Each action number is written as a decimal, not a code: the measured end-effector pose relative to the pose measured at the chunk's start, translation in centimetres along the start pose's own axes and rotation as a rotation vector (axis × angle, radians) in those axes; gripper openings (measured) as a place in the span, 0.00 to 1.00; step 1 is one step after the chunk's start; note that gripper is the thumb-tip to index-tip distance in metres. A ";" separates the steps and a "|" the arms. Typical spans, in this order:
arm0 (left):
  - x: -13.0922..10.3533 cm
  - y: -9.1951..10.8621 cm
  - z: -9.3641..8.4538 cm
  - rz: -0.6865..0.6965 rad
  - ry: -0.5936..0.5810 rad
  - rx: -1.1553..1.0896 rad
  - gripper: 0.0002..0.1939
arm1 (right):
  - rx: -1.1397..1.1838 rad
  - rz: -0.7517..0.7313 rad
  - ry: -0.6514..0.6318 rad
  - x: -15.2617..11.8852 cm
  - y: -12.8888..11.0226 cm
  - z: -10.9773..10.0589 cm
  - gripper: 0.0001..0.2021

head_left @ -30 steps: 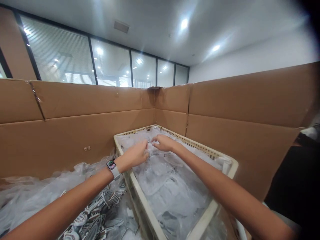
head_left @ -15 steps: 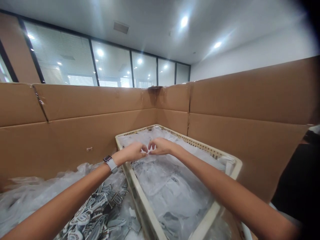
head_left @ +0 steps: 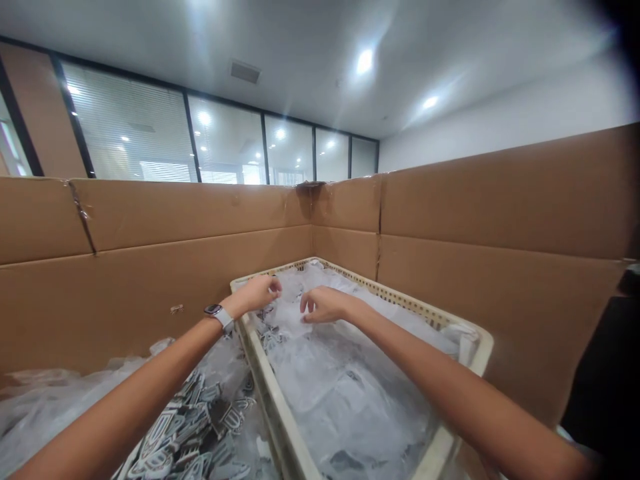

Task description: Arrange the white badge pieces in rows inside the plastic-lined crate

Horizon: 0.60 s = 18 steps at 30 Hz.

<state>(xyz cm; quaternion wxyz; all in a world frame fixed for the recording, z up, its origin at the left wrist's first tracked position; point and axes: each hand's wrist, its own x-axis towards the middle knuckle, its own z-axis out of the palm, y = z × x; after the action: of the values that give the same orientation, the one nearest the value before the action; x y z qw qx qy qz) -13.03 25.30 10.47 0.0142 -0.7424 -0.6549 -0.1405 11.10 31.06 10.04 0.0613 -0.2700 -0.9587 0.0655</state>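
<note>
My left hand [head_left: 261, 291], with a watch [head_left: 219, 317] on its wrist, is over the left rim of a cream plastic basket [head_left: 273, 383]. Its fingers are curled closed on the edge of a thin clear plastic bag [head_left: 330, 380]. To its right, my right hand [head_left: 324, 305] pinches the same film between thumb and fingertips. Crumpled plastic covers most of the basket's contents. Small grey-and-white flat parts [head_left: 270, 339] show inside, just below the hands.
Left of the basket lies a heap of grey-and-white moulded parts [head_left: 185, 430], with more loose clear plastic [head_left: 65, 393] beside it. Tall cardboard walls [head_left: 150, 287] enclose the basket at the back and right. Something black [head_left: 607, 373] is at the right edge.
My hands have moved apart, the left one going left and slightly up. The plastic between them has spread, and more grey parts show under it.
</note>
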 end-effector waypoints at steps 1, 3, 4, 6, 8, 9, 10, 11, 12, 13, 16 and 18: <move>0.6 -0.6 -0.3 -0.039 0.032 0.031 0.15 | 0.001 0.006 0.028 -0.1 0.2 -0.4 0.14; 1.9 -1.5 -0.4 -0.105 0.081 0.094 0.16 | -0.001 0.031 0.086 -0.5 0.5 -1.2 0.12; 2.5 -1.8 -0.2 -0.131 0.094 0.121 0.17 | -0.004 0.048 0.110 -0.6 0.7 -1.5 0.11; 3.8 -2.0 0.5 -0.166 0.096 0.166 0.17 | -0.008 0.078 0.149 -0.9 1.2 -2.0 0.11; 5.1 -2.1 1.5 -0.189 0.077 0.199 0.17 | -0.011 0.099 0.176 -1.1 1.6 -2.2 0.11; 5.8 -2.1 1.9 -0.199 0.066 0.213 0.17 | -0.012 0.104 0.187 -1.1 1.8 -2.2 0.11; 6.4 -2.2 2.4 -0.208 0.056 0.225 0.17 | -0.012 0.106 0.196 -1.1 1.9 -2.2 0.11; 6.9 -2.2 2.7 -0.217 0.048 0.235 0.17 | -0.009 0.104 0.206 -1.1 2.1 -2.2 0.11; 7.4 -2.3 3.0 -0.227 0.043 0.244 0.17 | -0.004 0.100 0.216 -1.1 2.1 -2.2 0.11; 7.8 -2.5 3.1 -0.236 0.039 0.251 0.17 | 0.005 0.095 0.227 -1.1 2.1 -2.3 0.10; 8.5 -3.1 2.5 -0.262 0.041 0.268 0.17 | 0.028 0.091 0.267 -1.2 1.9 -2.5 0.10; 8.6 -3.6 1.0 -0.272 0.054 0.278 0.17 | 0.026 0.108 0.305 -1.4 1.7 -2.8 0.10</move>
<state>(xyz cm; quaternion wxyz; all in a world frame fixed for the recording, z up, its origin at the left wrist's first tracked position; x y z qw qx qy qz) -15.50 34.32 10.91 0.1151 -0.6339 -0.7617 -0.0693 13.53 32.02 12.38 0.2059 -0.3271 -0.9215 0.0392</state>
